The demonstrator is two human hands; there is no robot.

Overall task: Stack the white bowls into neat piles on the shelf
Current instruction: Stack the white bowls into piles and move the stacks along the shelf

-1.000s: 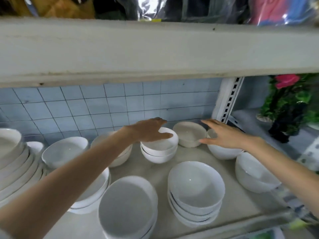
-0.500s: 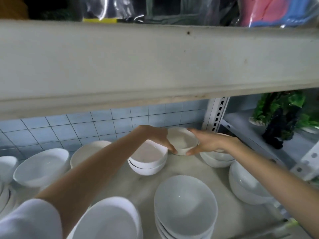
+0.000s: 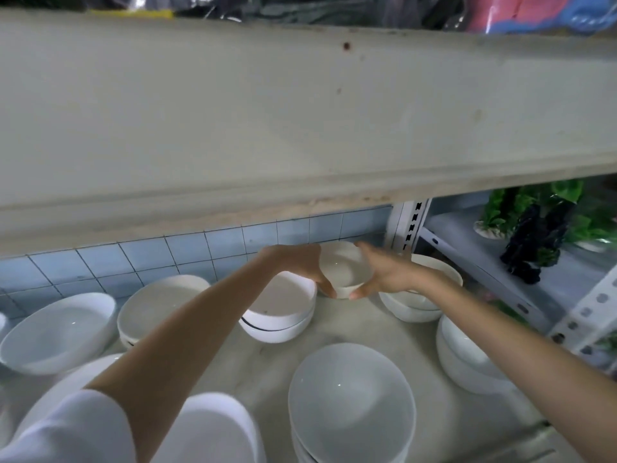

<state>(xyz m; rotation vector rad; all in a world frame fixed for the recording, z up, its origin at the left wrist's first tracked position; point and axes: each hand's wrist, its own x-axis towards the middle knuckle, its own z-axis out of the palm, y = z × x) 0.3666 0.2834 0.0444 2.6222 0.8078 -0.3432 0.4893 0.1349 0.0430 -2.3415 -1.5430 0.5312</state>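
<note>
Roughly eight piles [image 3: 280, 315] or single bowls across shelf [image 3: 350, 324], edges cut off. Two hands: left hand [image 3: 300, 266] and right hand [image 3: 384, 276] curled round one small bowl [image 3: 344, 267], either side. Plain glossy white, upright, at back by tiles [image 3: 187, 249], between two piles.

You have nothing to read here: no text, label, brand, number or sign is legible. The yellow strip [image 3: 147, 13] at the upper left of the frame, lying among the plastic-wrapped goods [image 3: 334, 8] along the top edge, is too blurred for you to make out any print on it.
</note>
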